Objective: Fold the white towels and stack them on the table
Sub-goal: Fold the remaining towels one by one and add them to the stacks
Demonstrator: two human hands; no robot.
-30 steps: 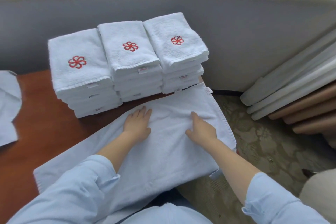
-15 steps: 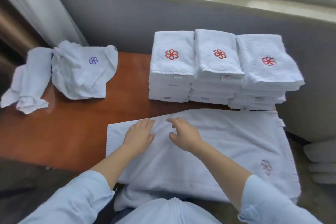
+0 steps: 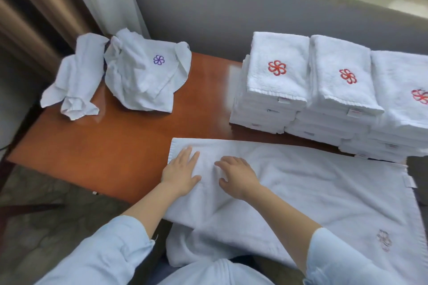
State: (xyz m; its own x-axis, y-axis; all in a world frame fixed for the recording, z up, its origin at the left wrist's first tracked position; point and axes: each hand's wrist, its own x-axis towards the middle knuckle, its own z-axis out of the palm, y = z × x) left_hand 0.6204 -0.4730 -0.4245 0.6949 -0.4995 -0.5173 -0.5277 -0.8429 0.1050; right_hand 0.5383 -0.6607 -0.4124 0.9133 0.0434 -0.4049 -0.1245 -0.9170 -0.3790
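Three stacks of folded white towels with red emblems [image 3: 328, 90] stand at the back of the brown wooden table [image 3: 115, 146]. The left hand [image 3: 181, 172] lies flat, fingers straight, and the right hand [image 3: 238, 174], fingers slightly bent, presses the spread white towel [image 3: 312, 192] at the near edge. Two crumpled white towels [image 3: 129, 74] remain unfolded.

The head camera looks steeply down, close over the table [image 3: 115, 146].

We see the table [image 3: 115, 150] in orange-brown. The folded towels [image 3: 278, 81] at the upper right are white, each with a red pinwheel flower. The crumpled towel [image 3: 139, 85] at the upper left is white with a purple flower. Our sleeves [image 3: 104, 257] are pale blue.
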